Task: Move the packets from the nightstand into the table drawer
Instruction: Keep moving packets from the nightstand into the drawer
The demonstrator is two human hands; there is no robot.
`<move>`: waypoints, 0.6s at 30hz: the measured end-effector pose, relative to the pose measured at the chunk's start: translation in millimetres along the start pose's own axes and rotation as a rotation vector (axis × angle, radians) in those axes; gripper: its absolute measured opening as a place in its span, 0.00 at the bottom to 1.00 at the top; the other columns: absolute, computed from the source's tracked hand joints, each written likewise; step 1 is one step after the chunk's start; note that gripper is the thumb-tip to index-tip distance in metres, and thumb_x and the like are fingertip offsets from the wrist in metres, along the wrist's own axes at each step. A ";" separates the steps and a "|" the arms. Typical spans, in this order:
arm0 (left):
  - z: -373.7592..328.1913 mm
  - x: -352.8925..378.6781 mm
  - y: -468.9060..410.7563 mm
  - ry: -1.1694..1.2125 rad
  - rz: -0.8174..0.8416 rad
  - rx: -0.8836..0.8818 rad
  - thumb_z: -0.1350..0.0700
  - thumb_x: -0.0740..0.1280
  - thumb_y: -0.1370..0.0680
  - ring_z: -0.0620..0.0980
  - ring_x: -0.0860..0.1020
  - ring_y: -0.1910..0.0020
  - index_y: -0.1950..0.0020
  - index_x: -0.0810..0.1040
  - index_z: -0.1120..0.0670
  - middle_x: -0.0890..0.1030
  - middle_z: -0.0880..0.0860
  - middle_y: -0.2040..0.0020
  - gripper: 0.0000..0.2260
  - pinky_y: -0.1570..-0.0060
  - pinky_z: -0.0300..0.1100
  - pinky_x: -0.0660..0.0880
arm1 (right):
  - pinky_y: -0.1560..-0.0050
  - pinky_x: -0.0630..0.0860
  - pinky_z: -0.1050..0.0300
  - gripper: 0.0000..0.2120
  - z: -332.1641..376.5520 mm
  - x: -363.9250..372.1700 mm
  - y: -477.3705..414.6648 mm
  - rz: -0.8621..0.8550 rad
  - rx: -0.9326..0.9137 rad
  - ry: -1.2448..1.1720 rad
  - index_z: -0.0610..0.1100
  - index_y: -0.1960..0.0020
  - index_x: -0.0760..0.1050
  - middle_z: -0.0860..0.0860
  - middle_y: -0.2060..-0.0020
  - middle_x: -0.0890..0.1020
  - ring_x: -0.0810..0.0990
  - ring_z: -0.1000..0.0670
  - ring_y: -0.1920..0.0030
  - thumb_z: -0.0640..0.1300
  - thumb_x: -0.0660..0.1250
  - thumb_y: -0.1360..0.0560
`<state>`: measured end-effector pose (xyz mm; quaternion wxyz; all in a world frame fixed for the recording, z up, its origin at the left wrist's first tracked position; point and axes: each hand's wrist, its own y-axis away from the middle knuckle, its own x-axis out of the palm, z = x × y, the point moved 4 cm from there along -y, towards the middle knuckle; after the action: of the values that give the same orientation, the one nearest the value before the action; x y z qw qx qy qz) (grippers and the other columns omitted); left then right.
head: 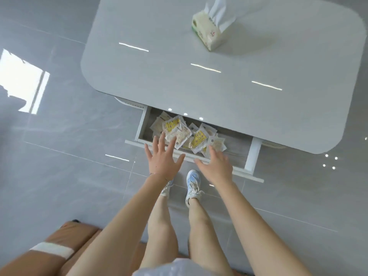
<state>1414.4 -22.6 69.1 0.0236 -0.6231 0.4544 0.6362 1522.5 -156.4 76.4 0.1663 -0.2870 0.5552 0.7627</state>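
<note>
Packets (185,134) lie heaped in the open drawer (237,150) under the worktop (179,76) edge; a tissue pack (209,30) sits on the worktop behind

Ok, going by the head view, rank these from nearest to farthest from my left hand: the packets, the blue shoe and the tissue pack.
1. packets: in the open drawer, right at the fingertips of the left hand.
2. blue shoe: on the floor below, towards the right.
3. tissue pack: far across the tabletop.

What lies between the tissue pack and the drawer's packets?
Head view: only bare glossy tabletop between the tissue pack and the packets; its edge overhangs the drawer.
</note>
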 end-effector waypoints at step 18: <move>178.1 -100.1 152.2 0.325 -0.156 -0.458 0.36 0.55 0.23 0.54 0.41 0.23 0.23 0.49 0.42 0.45 0.51 0.21 0.32 0.29 0.60 0.37 | 0.26 0.49 0.41 0.36 202.2 10.7 141.0 0.039 -0.436 0.562 0.54 0.22 0.46 0.47 0.23 0.53 0.48 0.42 0.23 0.65 0.56 0.24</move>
<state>1208.6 50.1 200.4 -0.1418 -0.7389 0.2476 0.6105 1382.4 -12.8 219.9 -0.0727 -0.5035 0.4089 0.7576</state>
